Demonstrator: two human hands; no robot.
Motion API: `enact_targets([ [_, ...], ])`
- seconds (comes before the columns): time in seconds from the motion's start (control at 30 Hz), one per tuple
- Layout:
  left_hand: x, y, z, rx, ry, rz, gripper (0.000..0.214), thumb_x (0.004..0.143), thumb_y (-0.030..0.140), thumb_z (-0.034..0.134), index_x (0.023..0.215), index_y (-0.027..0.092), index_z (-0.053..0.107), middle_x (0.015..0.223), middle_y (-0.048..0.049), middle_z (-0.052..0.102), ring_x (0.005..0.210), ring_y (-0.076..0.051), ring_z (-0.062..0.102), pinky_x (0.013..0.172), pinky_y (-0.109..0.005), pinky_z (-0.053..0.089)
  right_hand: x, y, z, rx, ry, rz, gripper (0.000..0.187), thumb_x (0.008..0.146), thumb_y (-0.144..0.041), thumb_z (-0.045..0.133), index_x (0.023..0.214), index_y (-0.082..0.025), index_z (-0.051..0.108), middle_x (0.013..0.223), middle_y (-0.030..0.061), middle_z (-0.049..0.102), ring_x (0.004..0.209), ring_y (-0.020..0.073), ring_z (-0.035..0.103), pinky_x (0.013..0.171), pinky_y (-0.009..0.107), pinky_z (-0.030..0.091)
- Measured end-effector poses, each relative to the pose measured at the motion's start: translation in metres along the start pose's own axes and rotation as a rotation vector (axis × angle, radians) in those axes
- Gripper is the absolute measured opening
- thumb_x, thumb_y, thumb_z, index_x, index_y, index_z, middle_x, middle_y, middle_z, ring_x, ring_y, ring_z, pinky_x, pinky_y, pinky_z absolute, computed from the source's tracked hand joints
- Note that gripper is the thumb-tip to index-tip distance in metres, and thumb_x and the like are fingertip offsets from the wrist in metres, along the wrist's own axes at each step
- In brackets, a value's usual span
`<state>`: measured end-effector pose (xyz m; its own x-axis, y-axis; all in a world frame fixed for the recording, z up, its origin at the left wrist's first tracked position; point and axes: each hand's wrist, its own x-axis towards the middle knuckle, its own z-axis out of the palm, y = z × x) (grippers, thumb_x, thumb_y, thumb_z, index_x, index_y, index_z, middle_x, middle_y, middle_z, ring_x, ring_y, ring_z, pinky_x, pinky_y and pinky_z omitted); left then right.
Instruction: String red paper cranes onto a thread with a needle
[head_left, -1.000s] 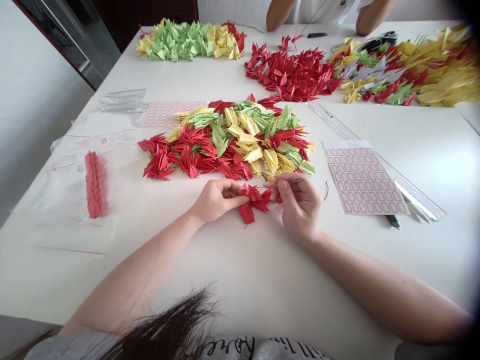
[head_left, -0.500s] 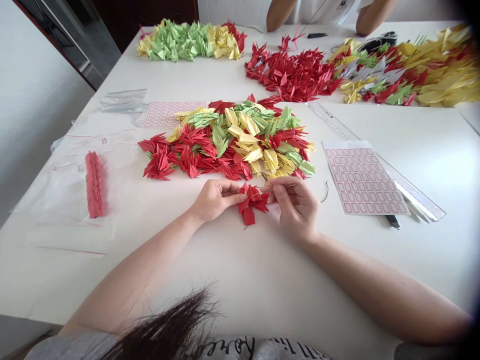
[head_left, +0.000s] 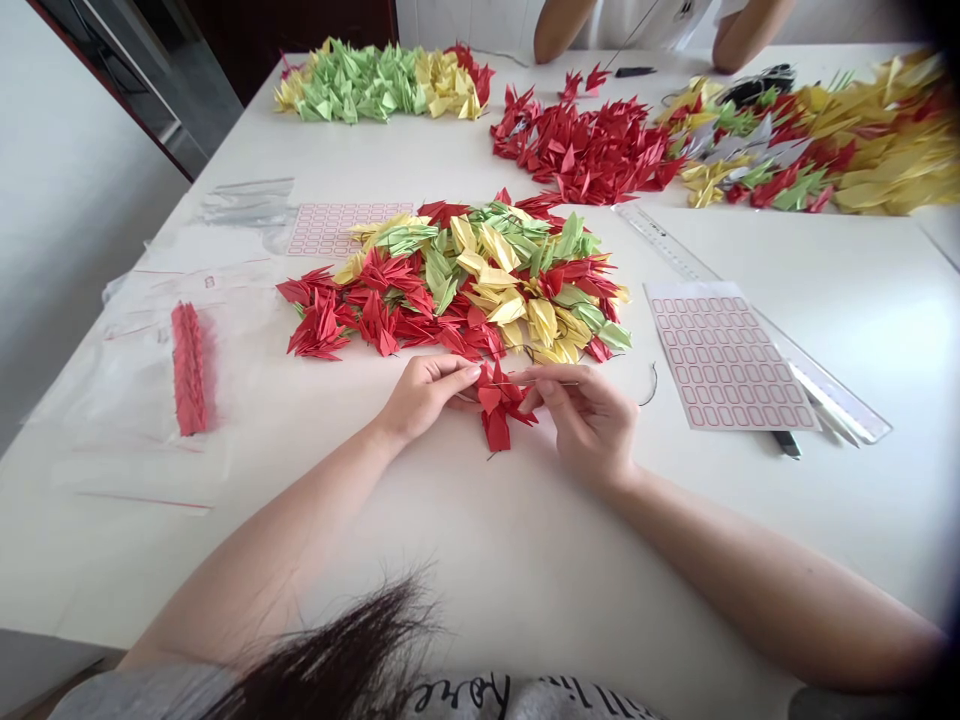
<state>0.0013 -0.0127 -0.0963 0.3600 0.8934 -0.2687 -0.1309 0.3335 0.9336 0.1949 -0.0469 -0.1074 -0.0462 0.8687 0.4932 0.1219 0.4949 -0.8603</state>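
Observation:
A folded red paper crane [head_left: 496, 432] hangs at the table's near middle, between my two hands. My left hand [head_left: 429, 398] pinches its left side between thumb and fingers. A thin needle [head_left: 525, 381] is held in the fingertips of my right hand [head_left: 592, 415], pointing left across the top of the red folds. Whether its tip has gone into the paper I cannot tell. A short dark thread end shows below the crane. Just beyond my hands lies a heap of red, yellow and green paper cranes [head_left: 480, 275].
To the right lie a label sheet [head_left: 731, 355], a clear ruler [head_left: 667, 243] and a black-handled cutter [head_left: 786, 444]. Clear bags [head_left: 135, 400] and a packed red bundle [head_left: 189, 370] are left. More crane piles [head_left: 585, 150] stand at the back, before a person's arms [head_left: 559, 30].
My right hand has shifted slightly left, bringing the needle over the red crane's top. My left fingers have moved slightly left and up. Across the table, a red crane on a thread has dropped.

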Motion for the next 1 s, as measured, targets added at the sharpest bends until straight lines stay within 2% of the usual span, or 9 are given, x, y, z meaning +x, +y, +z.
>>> enact_targets([
  [0.2, 0.0012, -0.001, -0.0014, -0.018, -0.008, 0.005, 0.041, 0.069, 0.052, 0.082, 0.077, 0.013, 0.072, 0.081, -0.0069, 0.074, 0.078, -0.019, 0.069, 0.068, -0.028, 0.057, 0.0026, 0.0024, 0.0006, -0.011, -0.001, 0.115, 0.015, 0.099, -0.031, 0.06, 0.097, -0.021, 0.071, 0.09, 0.0043, 0.078, 0.056, 0.01, 0.064, 0.056, 0.026, 0.058],
  [0.5, 0.0029, -0.0018, -0.0036, -0.035, -0.038, 0.006, 0.036, 0.069, 0.048, 0.083, 0.076, 0.014, 0.073, 0.074, -0.0043, 0.071, 0.072, -0.016, 0.065, 0.065, -0.026, 0.055, 0.0012, 0.007, -0.0001, -0.023, 0.004, 0.109, 0.016, 0.098, -0.02, 0.058, 0.104, -0.023, 0.073, 0.09, 0.0016, 0.078, 0.055, 0.0075, 0.063, 0.057, 0.023, 0.057],
  [0.73, 0.0026, -0.0026, -0.0027, -0.019, -0.029, 0.012, 0.036, 0.07, 0.048, 0.082, 0.078, 0.014, 0.074, 0.075, -0.0043, 0.07, 0.073, -0.016, 0.064, 0.067, -0.026, 0.054, 0.002, 0.0032, -0.0002, -0.032, -0.017, 0.145, 0.017, 0.097, -0.023, 0.06, 0.104, -0.022, 0.075, 0.09, 0.003, 0.078, 0.052, 0.009, 0.066, 0.055, 0.025, 0.06],
  [1.0, 0.0024, -0.0018, -0.0023, -0.011, -0.031, -0.003, 0.04, 0.067, 0.051, 0.084, 0.077, 0.014, 0.073, 0.075, -0.0042, 0.07, 0.074, -0.016, 0.065, 0.067, -0.027, 0.054, 0.0017, 0.0028, 0.0003, -0.025, -0.026, 0.113, 0.018, 0.097, -0.022, 0.06, 0.104, -0.025, 0.076, 0.091, 0.0017, 0.078, 0.052, 0.0087, 0.066, 0.054, 0.024, 0.061],
])
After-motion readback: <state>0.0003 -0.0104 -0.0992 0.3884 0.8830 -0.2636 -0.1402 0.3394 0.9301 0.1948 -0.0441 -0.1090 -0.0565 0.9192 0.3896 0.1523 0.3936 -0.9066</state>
